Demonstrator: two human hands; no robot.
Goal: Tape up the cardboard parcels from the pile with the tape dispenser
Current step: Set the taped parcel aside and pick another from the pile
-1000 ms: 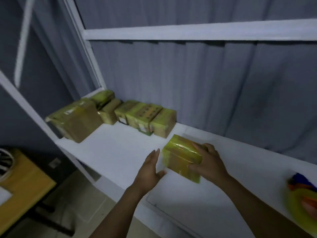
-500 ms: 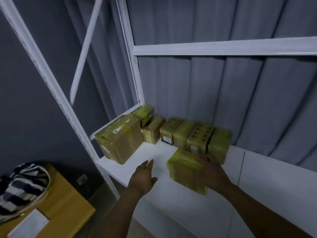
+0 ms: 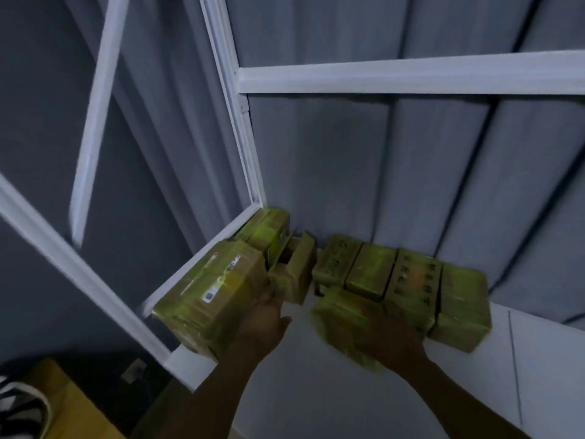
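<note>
Grey curtain (image 3: 411, 185) hangs in folds behind a white metal rack (image 3: 411, 76) and fills the background. My working surface is the rack's white shelf (image 3: 316, 391).

Parcel positions, all wrapped in yellowish tape:
- Large parcel (image 3: 215, 293): at the shelf's left edge, near the front left corner, with printed labels on its top face.
- Row of four parcels (image 3: 395, 277): set side by side along the rear edge, against the curtain.
- Corner parcel (image 3: 269, 232): in the rear left corner, behind the large parcel.
- Small parcel (image 3: 297, 270): between the corner parcel and the row.
- Held parcel (image 3: 338, 315): just in front of the row, blurred by motion.

My right hand (image 3: 389, 337) grasps the held parcel from its right side, fingers wrapped over its top. My left hand (image 3: 262, 324) is released, fingers extended beside the large parcel's right face; I cannot tell whether they touch it.

Below the shelf, at lower left, stands a yellow table (image 3: 72, 410) with striped fabric (image 3: 19, 410) on it.
</note>
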